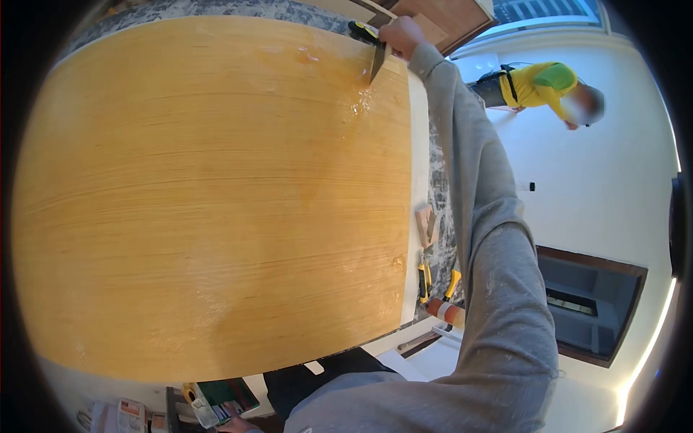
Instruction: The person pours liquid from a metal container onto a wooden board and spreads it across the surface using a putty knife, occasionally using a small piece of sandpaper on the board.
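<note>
At the far edge of a large sheet of wood veneer (238,173), my right hand (403,36) is closed on a scraper (377,63) with a broad metal blade and a black-and-yellow handle. The blade stands against the sheet near its far right corner. Glossy wet patches shine on the wood around the blade and at the near edge. Low in the view, my left hand (234,420) is partly cut off by the frame. Its fingers are around a box-like container (209,408) with clear sides and dark green showing; its contents are hard to make out.
Along the right edge lie a wooden block (426,225), a utility knife (424,281), a yellow-handled tool (452,284) and an orange cylinder (447,312). A person in a yellow top (538,83) stands beyond my arm. Boxes (131,417) stand at the bottom left.
</note>
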